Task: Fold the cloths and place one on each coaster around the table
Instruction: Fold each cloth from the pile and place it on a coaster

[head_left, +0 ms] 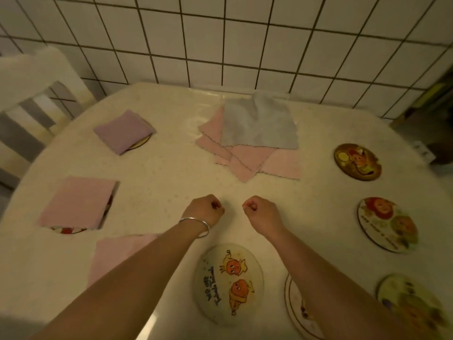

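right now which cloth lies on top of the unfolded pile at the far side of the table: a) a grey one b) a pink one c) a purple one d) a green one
a: the grey cloth lies spread over the pink cloths, which stick out beneath its near and left edges.

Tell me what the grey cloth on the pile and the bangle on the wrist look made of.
Grey cloth: soft matte fabric, probably microfibre, judging by its limp drape and zigzag-cut edges. Bangle on the left wrist: polished silver-coloured metal, likely, from its bright thin sheen.
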